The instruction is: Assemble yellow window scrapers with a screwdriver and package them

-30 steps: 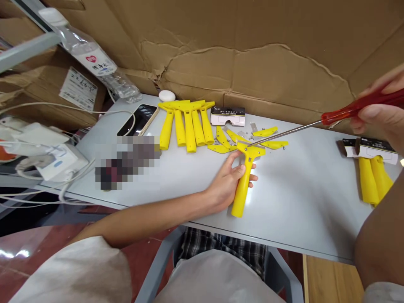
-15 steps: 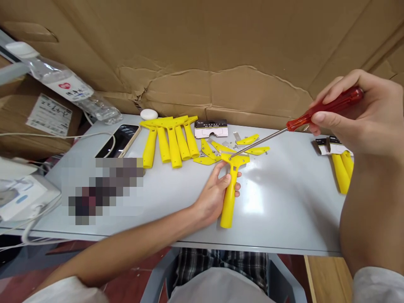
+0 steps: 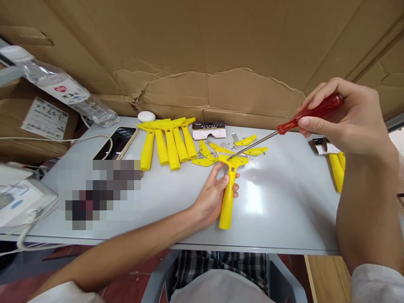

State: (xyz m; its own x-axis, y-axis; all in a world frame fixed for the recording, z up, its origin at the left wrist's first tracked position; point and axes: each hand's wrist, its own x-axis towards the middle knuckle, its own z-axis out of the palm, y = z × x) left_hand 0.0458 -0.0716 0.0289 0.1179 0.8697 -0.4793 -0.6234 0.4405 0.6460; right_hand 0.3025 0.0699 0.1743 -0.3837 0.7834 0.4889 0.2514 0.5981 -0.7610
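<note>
My left hand (image 3: 215, 189) is closed round the handle of a yellow scraper (image 3: 227, 198), whose wide head points away from me. In my right hand (image 3: 347, 113) is a screwdriver (image 3: 311, 114) with a red see-through handle. Its long metal shaft slants down to the left, and the tip meets the scraper head close to a screw hole on the left side. Just behind the head lie loose yellow cover plates (image 3: 256, 150), along with small screws and metal blade pieces (image 3: 234, 137).
Several yellow scraper handles (image 3: 173, 147) lie in a row at left, beside a black-and-white packet (image 3: 208, 130). More yellow handles (image 3: 336, 170) are at right under another packet. A phone (image 3: 118, 141), plastic bottle (image 3: 67, 90) and cables occupy the left; cardboard (image 3: 252, 97) walls the back.
The screwdriver's tip has shifted slightly left on the scraper head, and my right hand has come left and a little lower. The left hand keeps its grip. The whole view has shifted slightly.
</note>
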